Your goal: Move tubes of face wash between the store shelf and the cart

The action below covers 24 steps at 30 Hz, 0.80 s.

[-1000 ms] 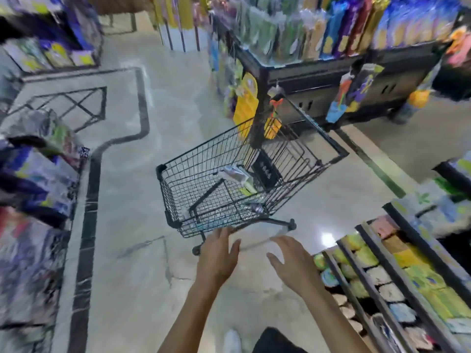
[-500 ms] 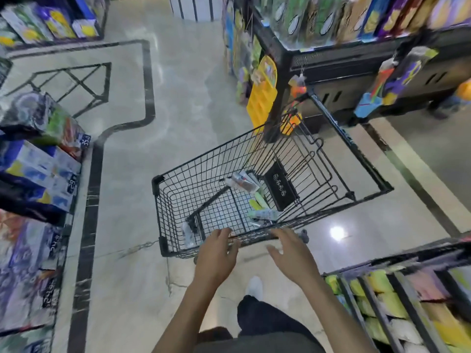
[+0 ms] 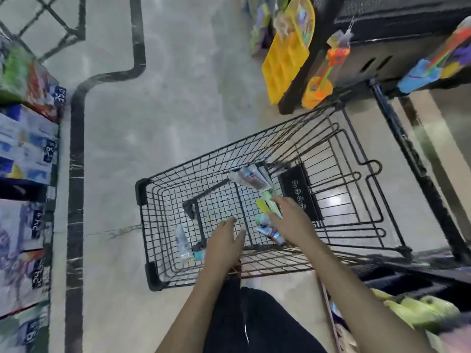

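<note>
A black wire cart (image 3: 142, 189) stands on the pale floor just in front of me. Several tubes of face wash lie on its bottom: a bunch of white and blue ones (image 3: 251, 178) at the far side, pale green ones (image 3: 270, 203) in the middle, a blue one (image 3: 271, 233) and a clear one (image 3: 182, 242) near me. My right hand (image 3: 290, 220) reaches down inside the cart with straight fingers over the green tubes. Beside it, over the cart's near rim, my left hand (image 3: 224, 247) has its fingers spread and holds nothing.
Shelves of boxed goods (image 3: 25, 154) with price tags line the left. A black shelf unit (image 3: 382, 59) with hanging yellow and orange packs (image 3: 285, 57) stands beyond the cart. A shelf with green packs (image 3: 418, 312) lies at my lower right. My dark trouser leg (image 3: 254, 324) is below.
I have come up to the cart and now look down into it. Both hands went from before its near rim to over and inside the basket, the right one deepest.
</note>
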### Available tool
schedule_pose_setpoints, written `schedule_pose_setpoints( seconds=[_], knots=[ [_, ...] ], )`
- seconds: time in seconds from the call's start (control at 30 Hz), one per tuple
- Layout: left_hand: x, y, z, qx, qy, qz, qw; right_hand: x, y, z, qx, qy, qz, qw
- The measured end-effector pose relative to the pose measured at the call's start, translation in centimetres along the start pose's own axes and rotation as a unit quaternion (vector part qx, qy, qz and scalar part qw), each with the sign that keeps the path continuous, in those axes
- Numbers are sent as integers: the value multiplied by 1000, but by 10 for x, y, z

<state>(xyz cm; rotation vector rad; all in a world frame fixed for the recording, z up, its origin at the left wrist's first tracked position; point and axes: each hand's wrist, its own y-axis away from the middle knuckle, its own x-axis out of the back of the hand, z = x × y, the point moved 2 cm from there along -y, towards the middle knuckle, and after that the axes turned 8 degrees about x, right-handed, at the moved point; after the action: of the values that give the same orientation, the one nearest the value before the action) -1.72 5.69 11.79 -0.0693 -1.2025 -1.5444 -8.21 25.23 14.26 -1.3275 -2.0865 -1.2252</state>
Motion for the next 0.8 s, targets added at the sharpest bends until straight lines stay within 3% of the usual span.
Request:
schedule_pose_setpoints(
  seconds=[0.37,0.67,0.8],
  knots=[
    [-40,-207,34,119,92,-84,985,-48,-177,67,-80,-77,-7,994],
    [-113,-349,28,273,278,-66,919,-98,-283,139,-130,-64,0,989],
    [-124,-377,35,287,266,-23,920,-112,-299,150,-142,-62,9,988]
  ],
)
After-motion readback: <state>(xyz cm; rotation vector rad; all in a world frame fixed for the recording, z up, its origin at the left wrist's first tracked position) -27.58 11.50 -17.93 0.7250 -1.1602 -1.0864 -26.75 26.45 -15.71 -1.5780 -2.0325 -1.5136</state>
